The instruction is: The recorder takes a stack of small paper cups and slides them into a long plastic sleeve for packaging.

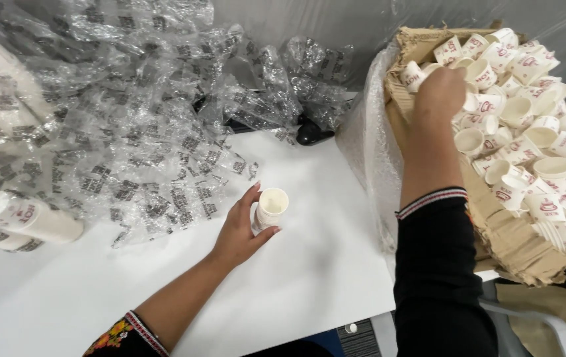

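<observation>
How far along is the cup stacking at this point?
Done: several sleeved cup stacks lie at the table's left among empty plastic sleeves. In hand: the left hand steadies a short cup stack; the right hand reaches among loose paper cups. Left: the cardboard box holds many loose cups.

paper cup (272, 207): small, white, upright on the white table, open mouth up, near the middle of the scene, fingers of the left hand (240, 231) wrapped round its left side.
loose paper cups (534, 132): white with red print, heaped at all angles in the cardboard box at far right, the right hand (440, 92) reaching among them.
</observation>
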